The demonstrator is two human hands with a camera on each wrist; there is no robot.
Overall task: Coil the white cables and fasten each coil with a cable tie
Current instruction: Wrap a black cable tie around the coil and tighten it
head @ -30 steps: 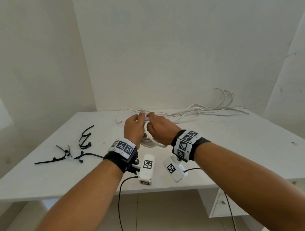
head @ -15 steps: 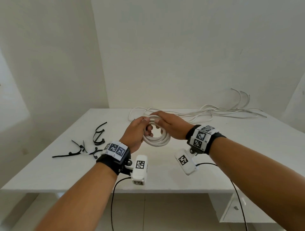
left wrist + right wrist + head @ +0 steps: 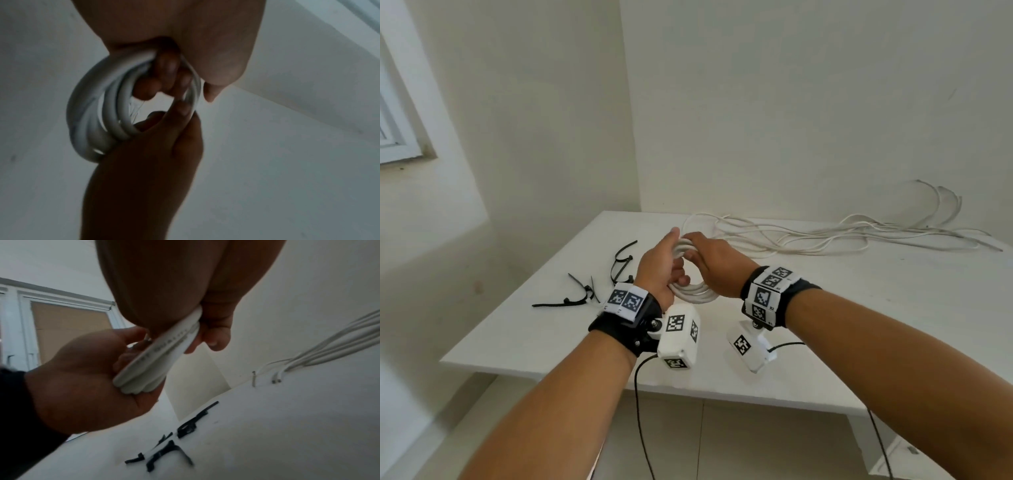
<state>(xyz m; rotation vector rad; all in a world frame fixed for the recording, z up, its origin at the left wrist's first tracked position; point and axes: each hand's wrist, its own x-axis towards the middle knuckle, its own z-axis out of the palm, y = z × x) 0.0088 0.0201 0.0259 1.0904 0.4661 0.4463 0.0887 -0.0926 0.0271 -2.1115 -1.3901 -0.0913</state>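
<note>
Leftmost, window frame (image 3: 393, 137) on the side wall. Next over, black cable ties (image 3: 599, 287) scattered on the white table (image 3: 893, 308) near its left side — some looped, some straight, none on a cable yet. Just right of those, left hand (image 3: 659, 270) raised above the table, grip closed round the near-left side of the white cable coil (image 3: 693, 291); left wrist view shows fingers (image 3: 166, 68) curled through the middle of the loops, thumb on the outside. Coil held clear of the table, between both hands, several turns stacked together, no tie on it. Right hand (image 3: 719, 265) directly beside, grip clamped on the far-right side of the same coil — thumb one side, fingers the other, seen in right wrist view with printed lettering along one strand (image 3: 164, 350). Both wrists wearing black straps with marker tags and white camera housings hanging beneath. Further right and back, loose white cables (image 3: 842, 236) sprawled uncoiled along the table against the rear wall, a few ends arching up off the surface, cut ends visible in right wrist view.
</note>
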